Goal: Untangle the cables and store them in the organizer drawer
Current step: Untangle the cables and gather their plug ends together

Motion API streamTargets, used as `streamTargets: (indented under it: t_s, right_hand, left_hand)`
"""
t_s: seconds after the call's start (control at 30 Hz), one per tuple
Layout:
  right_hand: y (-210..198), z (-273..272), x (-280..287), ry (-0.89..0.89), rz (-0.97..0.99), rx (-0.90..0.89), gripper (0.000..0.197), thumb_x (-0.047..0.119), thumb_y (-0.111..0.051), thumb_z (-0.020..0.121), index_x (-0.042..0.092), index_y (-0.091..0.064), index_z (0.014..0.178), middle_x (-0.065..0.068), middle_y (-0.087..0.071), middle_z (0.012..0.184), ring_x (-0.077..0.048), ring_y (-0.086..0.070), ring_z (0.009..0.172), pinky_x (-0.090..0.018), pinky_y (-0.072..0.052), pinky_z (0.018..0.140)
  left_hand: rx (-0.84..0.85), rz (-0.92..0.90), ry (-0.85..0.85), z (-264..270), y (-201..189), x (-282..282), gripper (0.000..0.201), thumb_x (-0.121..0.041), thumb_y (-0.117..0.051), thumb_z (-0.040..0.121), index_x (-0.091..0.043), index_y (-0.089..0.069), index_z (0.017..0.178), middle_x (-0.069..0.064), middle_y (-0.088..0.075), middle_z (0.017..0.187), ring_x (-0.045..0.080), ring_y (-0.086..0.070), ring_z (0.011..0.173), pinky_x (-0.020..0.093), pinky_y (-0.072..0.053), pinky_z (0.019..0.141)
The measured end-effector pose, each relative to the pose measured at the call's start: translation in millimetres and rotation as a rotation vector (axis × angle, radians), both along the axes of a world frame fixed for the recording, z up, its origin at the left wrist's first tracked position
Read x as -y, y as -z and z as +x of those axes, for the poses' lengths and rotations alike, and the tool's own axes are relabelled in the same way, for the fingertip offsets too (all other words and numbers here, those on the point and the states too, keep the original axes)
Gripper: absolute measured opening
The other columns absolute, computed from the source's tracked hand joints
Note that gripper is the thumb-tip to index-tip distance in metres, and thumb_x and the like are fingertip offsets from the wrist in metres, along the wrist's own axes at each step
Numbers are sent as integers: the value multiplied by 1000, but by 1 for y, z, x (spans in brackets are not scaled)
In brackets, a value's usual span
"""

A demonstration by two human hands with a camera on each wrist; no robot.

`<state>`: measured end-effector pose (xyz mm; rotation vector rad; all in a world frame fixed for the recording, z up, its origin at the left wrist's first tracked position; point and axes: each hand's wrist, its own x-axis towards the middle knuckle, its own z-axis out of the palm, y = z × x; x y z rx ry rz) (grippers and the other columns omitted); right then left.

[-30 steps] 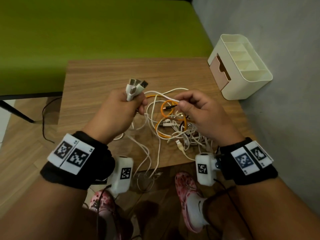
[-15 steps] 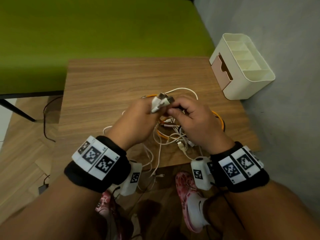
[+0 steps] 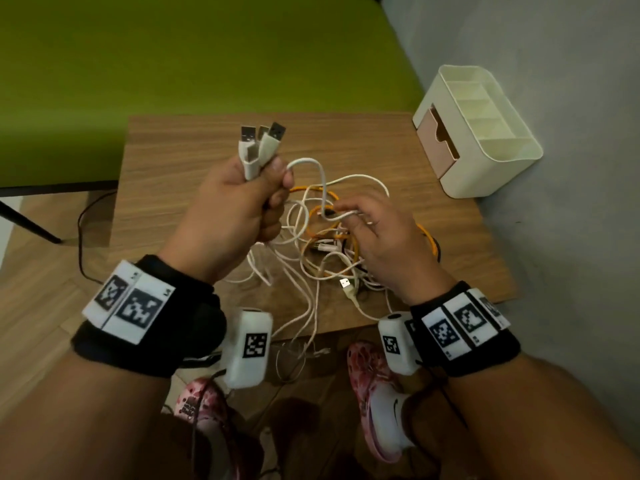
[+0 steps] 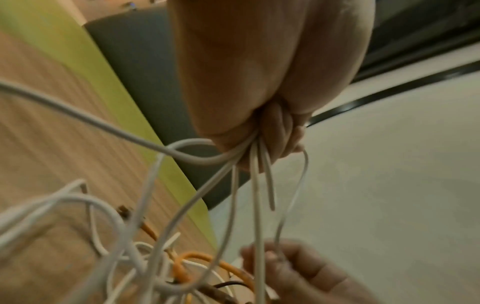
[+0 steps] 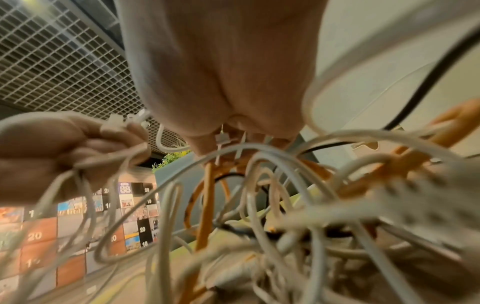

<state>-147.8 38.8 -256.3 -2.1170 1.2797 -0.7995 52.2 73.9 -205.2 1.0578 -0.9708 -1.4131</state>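
My left hand [image 3: 239, 199] is raised above the wooden table [image 3: 173, 161] in a fist that grips a bunch of white USB cables [image 3: 258, 147], plugs pointing up. Their cords [image 4: 233, 185] hang from the fist into the tangle of white and orange cables [image 3: 325, 247] on the table. My right hand [image 3: 377, 230] is low over the tangle and pinches one thin white cable [image 3: 343, 213] that loops up to the left fist. The cream organizer [image 3: 485, 133] with its pink drawer [image 3: 438, 140] partly open stands at the table's far right corner.
A grey wall [image 3: 554, 168] runs close along the table's right side. A green surface [image 3: 173, 53] lies behind the table. A loose USB plug [image 3: 345, 284] lies near the front edge, and cable ends hang over it toward my feet [image 3: 377, 393].
My left hand has lifted away up and to the left with its plugs, after meeting the right hand over the tangle. My right hand now pinches a white cable stretched between them.
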Motion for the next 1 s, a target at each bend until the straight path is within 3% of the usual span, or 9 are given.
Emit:
streamTargets:
  t_s: [0.13, 0.23, 0.4, 0.47, 0.6, 0.7, 0.77, 0.87, 1.0]
  right_hand:
    - [-13, 2, 1, -8, -71, 113, 22, 2, -58, 91, 9, -68, 109, -1, -61, 115, -9, -56, 110, -19, -44, 94]
    - [-21, 6, -3, -54, 66, 102, 31, 4, -58, 83, 16, -69, 108, 6, -59, 117, -9, -54, 115, -26, -44, 97]
    - [-37, 9, -13, -90, 111, 31, 34, 34, -52, 77, 28, -70, 106, 17, -54, 115, -11, -45, 118, -30, -33, 102]
    - [-43, 8, -16, -77, 100, 84, 24, 27, -58, 83, 21, -72, 102, 12, -58, 110, -14, -50, 111, -29, -38, 98]
    - [-48, 5, -28, -26, 187, 173, 18, 29, -62, 93, 17, -72, 102, 2, -71, 94, -17, -65, 87, -49, -54, 78]
    - [-49, 0, -47, 38, 167, 141, 18, 27, -63, 93, 26, -68, 111, 19, -63, 71, -5, -58, 66, -37, -50, 64]
    - [-54, -7, -62, 62, 113, 65, 29, 28, -64, 93, 31, -62, 122, 19, -54, 61, -4, -52, 58, -26, -41, 57]
    - [-63, -26, -83, 107, 78, -138, 27, 28, -61, 94, 30, -60, 121, 11, -59, 72, -11, -58, 69, -31, -45, 61]
    - [-69, -46, -114, 55, 185, -358, 16, 27, -56, 97, 21, -65, 109, 3, -64, 86, -16, -58, 76, -27, -40, 61]
  left_hand:
    - [78, 61, -76, 5, 5, -1, 28, -18, -40, 104, -12, -50, 79, -2, -37, 56, 6, -23, 40, 18, -19, 40]
    - [88, 75, -72, 8, 5, -2, 27, -17, -41, 104, -11, -51, 79, -2, -38, 56, 6, -23, 40, 18, -19, 40]
    - [130, 95, 20, 1, 5, -5, 27, -18, -43, 103, -9, -54, 79, 0, -39, 57, 7, -24, 41, 19, -19, 41]
    - [134, 94, 47, -3, 4, -8, 28, -19, -42, 103, -10, -54, 80, 0, -41, 57, 7, -24, 41, 20, -19, 41]
    - [177, 78, 89, -8, 0, -18, 27, -19, -43, 103, -8, -56, 82, 0, -48, 59, 7, -26, 40, 20, -20, 41]
    - [281, 36, 119, -25, -9, -32, 25, -17, -46, 102, -8, -59, 83, 4, -53, 65, 5, -30, 39, 20, -24, 40]
    - [382, -6, 120, -38, -17, -44, 20, -17, -51, 101, -12, -60, 85, -5, -56, 60, 4, -33, 39, 21, -28, 42]
    - [471, -73, 51, -49, -30, -60, 14, -25, -59, 97, -18, -60, 85, -15, -47, 45, 0, -35, 40, 24, -31, 46]
    - [293, -91, -54, -58, -56, -79, 18, -27, -58, 97, -11, -56, 91, -9, -55, 59, 1, -37, 40, 20, -30, 41]
